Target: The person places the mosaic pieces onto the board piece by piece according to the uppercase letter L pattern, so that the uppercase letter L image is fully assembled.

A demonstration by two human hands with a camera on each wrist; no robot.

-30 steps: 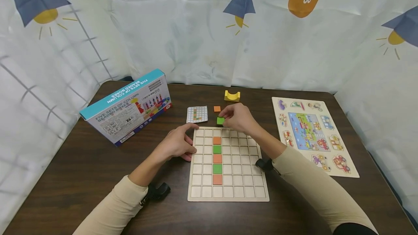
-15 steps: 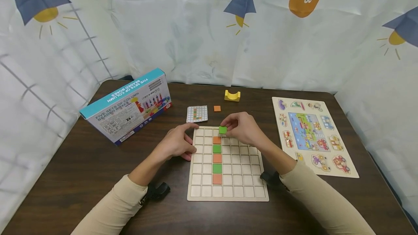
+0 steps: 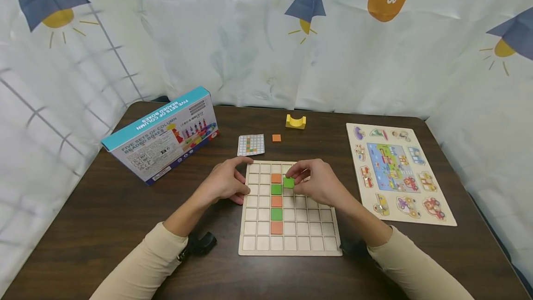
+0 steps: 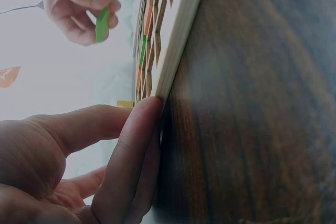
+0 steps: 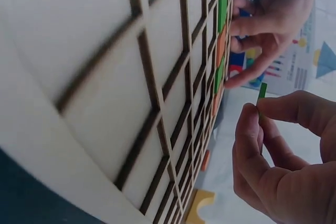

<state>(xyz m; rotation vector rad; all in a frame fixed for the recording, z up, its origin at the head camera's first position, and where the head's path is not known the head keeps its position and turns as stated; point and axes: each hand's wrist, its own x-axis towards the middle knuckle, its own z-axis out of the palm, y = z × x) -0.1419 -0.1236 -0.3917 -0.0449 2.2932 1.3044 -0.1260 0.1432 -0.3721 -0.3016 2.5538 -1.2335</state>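
My right hand [image 3: 318, 182] pinches a green square tile [image 3: 288, 183] by its edge, above the wooden grid board [image 3: 290, 250]. Seen from the right wrist, that tile stands on edge between thumb and fingertips, clear of the board. My left hand [image 3: 225, 182] rests its fingertips against the board's left side; the left wrist view shows fingers [image 4: 137, 124] touching the board's pale rim. One column of the grid holds alternating orange and green tiles, among them an orange tile [image 3: 276, 202] and a green tile [image 3: 276, 214].
Beyond the board lie a small pattern card [image 3: 251, 145], a loose orange tile [image 3: 276, 138] and a yellow notched block [image 3: 295, 121]. A printed box [image 3: 162, 135] stands at the left. To the right lies a picture puzzle board [image 3: 401, 175] on the dark table [image 3: 200, 272].
My right hand has brought the green tile from the table beyond the board back toward me, over the grid. The left hand has stayed at the board's left side.
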